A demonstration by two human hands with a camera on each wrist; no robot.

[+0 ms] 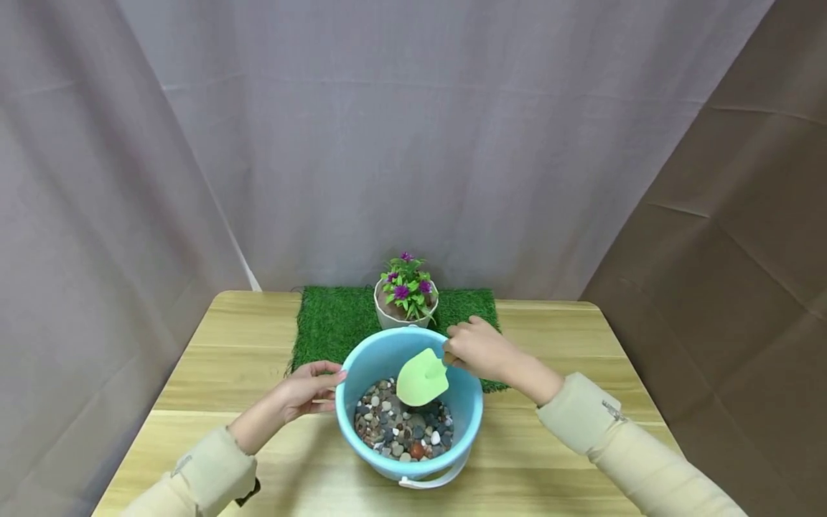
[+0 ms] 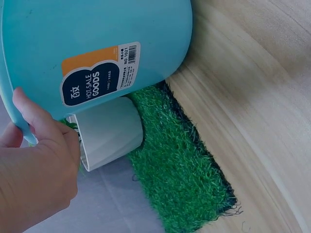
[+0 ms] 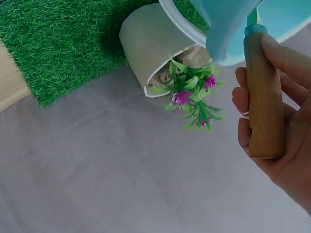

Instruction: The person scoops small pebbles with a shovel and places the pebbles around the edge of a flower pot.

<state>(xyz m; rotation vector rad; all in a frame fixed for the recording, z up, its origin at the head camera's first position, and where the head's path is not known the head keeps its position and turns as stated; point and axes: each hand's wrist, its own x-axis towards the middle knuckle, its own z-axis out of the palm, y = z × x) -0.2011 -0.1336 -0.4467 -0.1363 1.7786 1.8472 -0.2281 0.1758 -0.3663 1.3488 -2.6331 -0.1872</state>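
Note:
A light blue bucket (image 1: 474, 424) with pebbles (image 1: 405, 431) at its bottom stands on the table. My left hand (image 1: 311, 391) grips the bucket's rim at its left side; the left wrist view shows this hand (image 2: 41, 165) at the rim, beside the label (image 2: 99, 75) on the bucket wall. With my right hand (image 1: 481, 350) I hold a garden trowel, its pale green blade (image 1: 421, 378) tilted over the pebbles inside the bucket. Fingers and thumb wrap the trowel's wooden handle (image 3: 265, 97) in the right wrist view. Whether the blade touches the pebbles I cannot tell.
Behind the bucket, a white pot (image 1: 403, 322) with a purple-flowered plant (image 1: 407, 289) stands on a green turf mat (image 1: 332, 323). The wooden table (image 1: 549, 459) reaches a grey curtain (image 1: 413, 143) at the back. The bucket's white handle (image 1: 436, 481) hangs at its front.

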